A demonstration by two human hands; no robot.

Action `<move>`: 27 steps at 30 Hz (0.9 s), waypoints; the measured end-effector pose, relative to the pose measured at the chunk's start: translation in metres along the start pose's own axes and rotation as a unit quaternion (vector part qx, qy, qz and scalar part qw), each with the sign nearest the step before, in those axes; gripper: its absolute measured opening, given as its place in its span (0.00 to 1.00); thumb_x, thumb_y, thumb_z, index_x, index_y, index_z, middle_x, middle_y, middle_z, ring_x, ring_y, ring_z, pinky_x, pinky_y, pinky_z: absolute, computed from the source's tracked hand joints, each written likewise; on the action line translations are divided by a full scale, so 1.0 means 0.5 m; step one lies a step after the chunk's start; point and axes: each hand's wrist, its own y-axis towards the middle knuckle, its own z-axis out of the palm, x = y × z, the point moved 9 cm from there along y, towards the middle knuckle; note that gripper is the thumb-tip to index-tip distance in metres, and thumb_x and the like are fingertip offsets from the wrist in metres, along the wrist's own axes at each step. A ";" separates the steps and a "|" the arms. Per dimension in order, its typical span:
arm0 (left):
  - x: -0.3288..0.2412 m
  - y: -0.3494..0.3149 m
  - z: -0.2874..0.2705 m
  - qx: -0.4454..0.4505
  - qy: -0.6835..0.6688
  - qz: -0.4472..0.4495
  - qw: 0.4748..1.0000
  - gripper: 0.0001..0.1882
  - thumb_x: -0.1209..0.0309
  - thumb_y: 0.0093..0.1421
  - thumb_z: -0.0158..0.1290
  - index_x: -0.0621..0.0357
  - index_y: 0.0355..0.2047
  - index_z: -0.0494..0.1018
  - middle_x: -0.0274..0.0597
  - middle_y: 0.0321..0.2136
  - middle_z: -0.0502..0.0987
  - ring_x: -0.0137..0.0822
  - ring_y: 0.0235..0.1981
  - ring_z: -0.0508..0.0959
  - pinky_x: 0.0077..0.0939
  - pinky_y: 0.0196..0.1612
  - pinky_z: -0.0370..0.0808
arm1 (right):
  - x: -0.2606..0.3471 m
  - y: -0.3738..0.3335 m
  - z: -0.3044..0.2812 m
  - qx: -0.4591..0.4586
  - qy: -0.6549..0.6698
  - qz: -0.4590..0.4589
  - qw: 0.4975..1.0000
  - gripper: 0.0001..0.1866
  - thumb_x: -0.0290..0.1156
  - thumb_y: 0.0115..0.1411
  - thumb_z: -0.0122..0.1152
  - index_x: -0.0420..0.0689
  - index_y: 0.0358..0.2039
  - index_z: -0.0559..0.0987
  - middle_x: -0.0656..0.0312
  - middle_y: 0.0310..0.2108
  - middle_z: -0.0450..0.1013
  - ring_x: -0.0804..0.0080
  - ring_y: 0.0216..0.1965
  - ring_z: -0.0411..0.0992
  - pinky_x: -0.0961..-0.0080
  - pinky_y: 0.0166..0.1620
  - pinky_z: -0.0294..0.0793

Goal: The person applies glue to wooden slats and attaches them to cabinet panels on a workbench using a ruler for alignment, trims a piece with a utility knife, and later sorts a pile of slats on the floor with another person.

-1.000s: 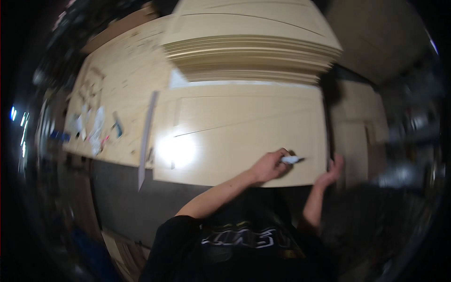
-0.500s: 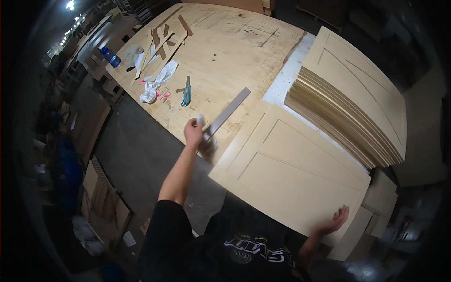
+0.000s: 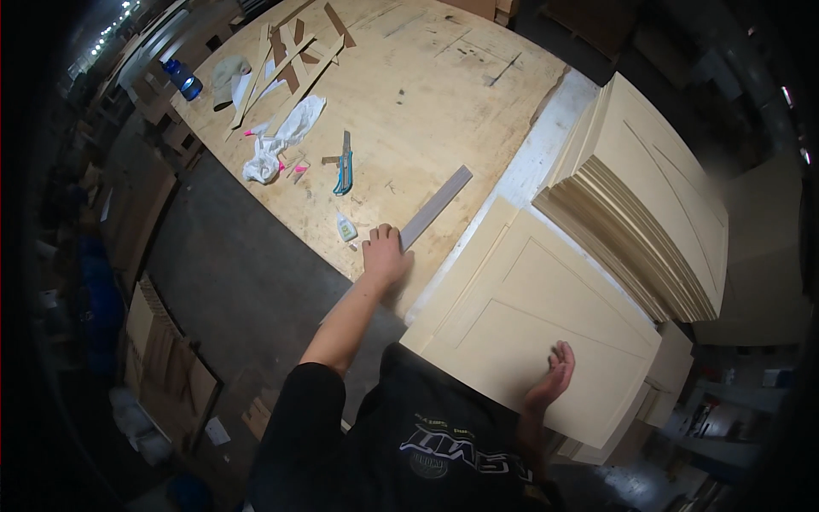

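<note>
The left hand point(image 3: 386, 254) hides the near end of the gray strip point(image 3: 437, 206), so I can't see how it holds on. I can't tell if the right hand point(image 3: 553, 375) touches the pale panel point(image 3: 520, 316). Some pink bits point(image 3: 299, 170) are too small to name. The wooden table's point(image 3: 426, 111) far side gets cut off.

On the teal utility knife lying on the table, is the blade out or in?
Out: a narrow grey blade extends past the far end of the teal handle.
</note>
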 end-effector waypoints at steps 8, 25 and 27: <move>-0.047 0.001 -0.167 -0.029 -0.073 0.079 0.994 0.20 0.69 0.51 0.61 0.56 0.45 0.73 0.49 0.40 0.79 0.51 0.38 0.80 0.44 0.41 0.77 | 0.147 -0.005 0.042 0.029 -0.055 -0.111 0.992 0.30 0.47 0.69 0.45 0.30 0.56 0.71 0.46 0.56 0.70 0.55 0.59 0.67 0.57 0.64 0.62; -0.641 -0.491 -0.151 -0.021 -0.089 0.620 0.780 0.23 0.64 0.60 0.54 0.46 0.56 0.69 0.34 0.47 0.75 0.33 0.45 0.76 0.34 0.47 0.71 | 0.064 -0.021 -0.255 0.361 -0.325 0.040 0.873 0.16 0.42 0.58 0.67 0.44 0.40 0.82 0.52 0.34 0.78 0.50 0.36 0.77 0.60 0.39 0.77; -0.655 -0.482 -0.101 0.060 -0.150 0.523 0.837 0.21 0.57 0.63 0.54 0.47 0.55 0.71 0.38 0.49 0.74 0.40 0.52 0.75 0.49 0.59 0.66 | 0.070 -0.006 -0.337 0.295 -0.344 -0.060 0.890 0.18 0.41 0.54 0.71 0.44 0.40 0.82 0.53 0.34 0.78 0.50 0.37 0.77 0.60 0.42 0.76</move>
